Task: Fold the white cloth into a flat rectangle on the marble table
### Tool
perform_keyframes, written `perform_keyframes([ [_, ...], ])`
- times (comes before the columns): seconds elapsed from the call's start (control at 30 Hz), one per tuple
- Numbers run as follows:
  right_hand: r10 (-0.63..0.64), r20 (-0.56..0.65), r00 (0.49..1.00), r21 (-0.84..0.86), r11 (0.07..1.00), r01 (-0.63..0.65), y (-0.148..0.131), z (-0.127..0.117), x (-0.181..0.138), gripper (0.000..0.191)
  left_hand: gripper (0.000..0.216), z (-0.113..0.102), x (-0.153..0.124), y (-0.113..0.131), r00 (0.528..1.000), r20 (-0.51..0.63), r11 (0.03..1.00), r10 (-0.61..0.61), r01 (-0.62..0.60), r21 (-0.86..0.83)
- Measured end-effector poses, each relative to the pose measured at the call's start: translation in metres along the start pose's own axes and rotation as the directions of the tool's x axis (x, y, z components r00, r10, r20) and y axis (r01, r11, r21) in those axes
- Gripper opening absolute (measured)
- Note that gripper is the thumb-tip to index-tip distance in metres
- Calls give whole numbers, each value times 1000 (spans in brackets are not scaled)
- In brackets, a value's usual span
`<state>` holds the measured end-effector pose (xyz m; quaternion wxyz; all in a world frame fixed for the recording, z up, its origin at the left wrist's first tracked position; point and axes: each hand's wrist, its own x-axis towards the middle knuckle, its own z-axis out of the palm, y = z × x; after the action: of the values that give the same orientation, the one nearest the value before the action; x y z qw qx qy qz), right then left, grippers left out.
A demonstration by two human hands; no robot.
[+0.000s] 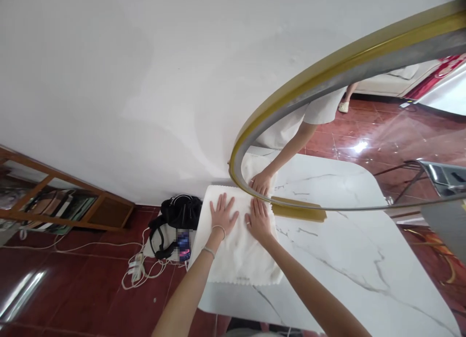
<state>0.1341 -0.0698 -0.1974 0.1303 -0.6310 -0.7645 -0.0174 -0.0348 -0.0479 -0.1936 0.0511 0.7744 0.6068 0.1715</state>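
Note:
A white cloth (pixel 242 261) with a scalloped edge lies spread on the left end of a white marble-patterned table (pixel 327 264). My left hand (pixel 223 214) rests flat on its upper left part, fingers spread, with bracelets at the wrist. On the upper right part of the cloth, my right hand (pixel 259 221) lies with fingers stretched forward and a ring on one finger. Its fingertips reach close to the lower rim of a gold-framed round mirror (pixel 238 167), which stands on the table and reflects an arm and the cloth.
A gold mirror base (pixel 300 210) sits on the table right of the cloth. On the red tiled floor, left of the table, are a black bag (pixel 181 210), a power strip (pixel 135 269) with white cords, and a wooden shelf (pixel 69 191). A white wall (pixel 109 94) rises behind.

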Motion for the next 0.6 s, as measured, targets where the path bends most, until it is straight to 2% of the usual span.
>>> perform_keyframes([
  [0.1, 39, 41, 998, -1, 999, -39, 2, 15, 35, 53, 52, 2, 24, -1, 1000, 23, 999, -18, 19, -31],
  [0.17, 58, 65, 996, 2, 998, -58, 3, 23, 54, 51, 48, 1, 27, -2, 998, 25, 998, -60, 61, -35],
  [0.23, 55, 78, 995, 10, 998, -56, 4, 29, 66, 49, 48, -2, 15, -3, 994, 18, 993, -111, 112, -25],
  [0.33, 1, 73, 997, 30, 1000, -3, 2, 29, 68, 48, 57, -13, -30, -7, 990, -9, 990, -142, 142, 2],
  [0.4, -52, 56, 997, 44, 998, 50, -4, 23, 57, 49, 64, -24, -72, -8, 991, -31, 991, -130, 131, 27],
  [0.47, -101, 34, 994, 53, 994, 99, -13, 12, 31, 50, 68, -35, -114, -6, 992, -38, 991, -120, 122, 59],
  [0.6, -193, -7, 981, 59, 979, 193, -29, -14, -52, 52, 71, -47, -176, 6, 992, -29, 985, -120, 123, 120],
])
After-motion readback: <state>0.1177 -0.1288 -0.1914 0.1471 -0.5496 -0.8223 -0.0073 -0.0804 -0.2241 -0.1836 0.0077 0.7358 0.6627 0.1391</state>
